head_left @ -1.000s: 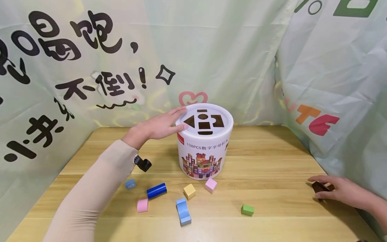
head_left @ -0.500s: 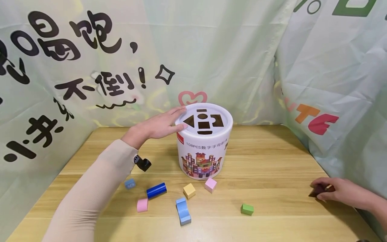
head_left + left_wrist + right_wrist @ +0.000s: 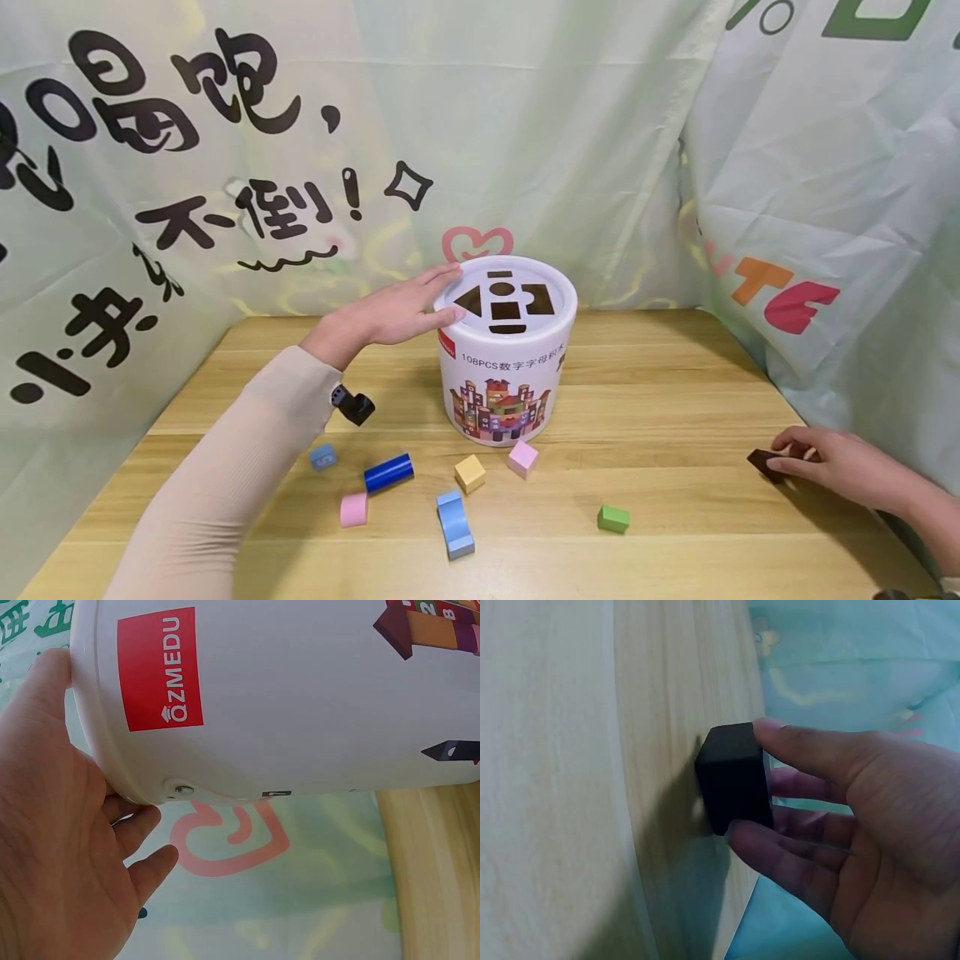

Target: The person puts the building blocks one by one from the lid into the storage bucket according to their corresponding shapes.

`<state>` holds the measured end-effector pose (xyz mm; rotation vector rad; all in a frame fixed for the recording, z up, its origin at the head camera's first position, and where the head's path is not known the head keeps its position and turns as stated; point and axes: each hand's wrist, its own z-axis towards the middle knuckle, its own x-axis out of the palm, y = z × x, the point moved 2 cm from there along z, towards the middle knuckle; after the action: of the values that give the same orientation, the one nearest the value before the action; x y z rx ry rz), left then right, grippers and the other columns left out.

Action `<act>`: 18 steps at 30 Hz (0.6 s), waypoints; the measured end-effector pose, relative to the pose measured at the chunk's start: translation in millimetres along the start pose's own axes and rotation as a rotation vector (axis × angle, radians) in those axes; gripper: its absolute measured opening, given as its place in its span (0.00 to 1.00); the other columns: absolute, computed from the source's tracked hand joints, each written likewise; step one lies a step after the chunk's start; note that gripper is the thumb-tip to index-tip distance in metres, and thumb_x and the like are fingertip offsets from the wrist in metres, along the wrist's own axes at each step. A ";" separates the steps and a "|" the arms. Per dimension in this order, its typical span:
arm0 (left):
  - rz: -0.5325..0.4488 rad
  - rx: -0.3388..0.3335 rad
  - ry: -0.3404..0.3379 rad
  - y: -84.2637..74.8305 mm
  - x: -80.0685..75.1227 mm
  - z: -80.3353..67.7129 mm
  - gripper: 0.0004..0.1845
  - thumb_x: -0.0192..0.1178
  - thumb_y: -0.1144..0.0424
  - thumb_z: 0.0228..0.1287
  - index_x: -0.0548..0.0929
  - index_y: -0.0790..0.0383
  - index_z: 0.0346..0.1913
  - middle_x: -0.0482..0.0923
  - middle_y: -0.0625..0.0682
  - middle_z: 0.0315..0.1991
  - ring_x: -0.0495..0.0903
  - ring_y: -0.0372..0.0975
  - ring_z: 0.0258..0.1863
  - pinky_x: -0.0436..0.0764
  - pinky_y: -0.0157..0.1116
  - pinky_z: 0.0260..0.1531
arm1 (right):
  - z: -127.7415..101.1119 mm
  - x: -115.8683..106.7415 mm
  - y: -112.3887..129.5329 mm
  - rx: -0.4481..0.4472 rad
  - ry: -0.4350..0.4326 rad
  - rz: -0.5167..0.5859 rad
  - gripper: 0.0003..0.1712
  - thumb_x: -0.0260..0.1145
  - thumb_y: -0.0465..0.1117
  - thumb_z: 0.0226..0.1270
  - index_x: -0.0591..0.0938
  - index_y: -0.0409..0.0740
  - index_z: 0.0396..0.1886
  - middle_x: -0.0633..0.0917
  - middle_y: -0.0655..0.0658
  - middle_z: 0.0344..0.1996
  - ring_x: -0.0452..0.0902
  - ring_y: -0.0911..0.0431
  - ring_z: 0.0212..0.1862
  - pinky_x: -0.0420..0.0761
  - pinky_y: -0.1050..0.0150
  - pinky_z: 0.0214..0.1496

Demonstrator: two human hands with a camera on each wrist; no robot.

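In the head view, my left hand (image 3: pixel 390 315) rests against the left of the rim of a white lidded bucket (image 3: pixel 501 354), fingers fairly straight and thumb at the lid's edge. Shaped holes pierce the lid, and a toy-castle picture covers the front. The left wrist view shows this hand (image 3: pixel 67 817) by the rim, with some fingers partly hidden behind it. At the table's right, my right hand (image 3: pixel 851 468) pinches a dark toy block (image 3: pixel 767 465) between thumb and fingers. The block (image 3: pixel 736 780) looks almost black and flat-sided in the right wrist view, tilted just above the wood.
Before the bucket lie a blue cylinder (image 3: pixel 388 473), a yellow block (image 3: pixel 470 474), two pink blocks (image 3: pixel 523 459), a curved light-blue block (image 3: pixel 455 525) and a small blue block (image 3: pixel 323 456). A green block (image 3: pixel 613 519) sits further right. Printed cloth (image 3: pixel 585 150) surrounds the wooden table (image 3: pixel 660 400).
My right hand has turned the dark block and shifted slightly, so more of the block now shows at the fingertips. My left hand and the bucket have stayed still.
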<state>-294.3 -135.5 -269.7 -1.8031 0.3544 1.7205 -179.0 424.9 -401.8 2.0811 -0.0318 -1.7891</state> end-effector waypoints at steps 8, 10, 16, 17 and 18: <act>0.000 -0.004 -0.003 -0.6 -0.7 -0.6 0.46 0.37 0.27 0.67 0.45 0.50 0.79 0.41 0.47 0.79 0.50 0.46 0.75 0.57 0.52 0.69 | -4.2 2.7 1.4 -0.089 0.050 0.058 0.27 0.69 0.49 0.65 0.76 0.37 0.56 0.80 0.58 0.28 0.72 0.68 0.27 0.72 0.67 0.26; 0.000 -0.003 -0.003 -1.2 -1.1 -0.7 0.46 0.37 0.28 0.67 0.45 0.50 0.79 0.40 0.47 0.79 0.50 0.46 0.75 0.57 0.52 0.69 | -6.6 4.8 0.3 -0.207 0.025 0.077 0.29 0.73 0.46 0.60 0.75 0.41 0.59 0.79 0.62 0.28 0.72 0.70 0.29 0.71 0.68 0.27; 0.003 -0.004 0.000 -1.2 -1.4 -0.9 0.46 0.37 0.28 0.67 0.45 0.51 0.79 0.40 0.46 0.79 0.49 0.46 0.75 0.57 0.52 0.69 | -6.8 6.9 0.9 -0.285 0.059 0.095 0.28 0.71 0.41 0.62 0.76 0.53 0.61 0.79 0.64 0.30 0.73 0.71 0.31 0.72 0.68 0.27; 0.003 -0.004 0.001 -1.2 -1.4 -0.9 0.46 0.37 0.27 0.67 0.45 0.51 0.79 0.40 0.46 0.79 0.49 0.46 0.75 0.57 0.52 0.69 | -6.2 6.7 1.8 -0.271 0.074 0.097 0.26 0.71 0.41 0.63 0.77 0.51 0.60 0.79 0.64 0.30 0.73 0.70 0.31 0.72 0.67 0.27; 0.003 -0.003 0.002 -1.2 -1.3 -0.9 0.46 0.37 0.27 0.67 0.45 0.51 0.79 0.40 0.47 0.79 0.49 0.46 0.75 0.57 0.52 0.69 | -5.7 6.6 2.4 -0.257 0.086 0.098 0.24 0.70 0.41 0.63 0.77 0.50 0.59 0.79 0.63 0.30 0.74 0.70 0.31 0.73 0.67 0.28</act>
<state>-293.0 -135.4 -268.2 -1.8073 0.3558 1.7228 -171.8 422.6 -406.7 1.9359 0.1122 -1.5549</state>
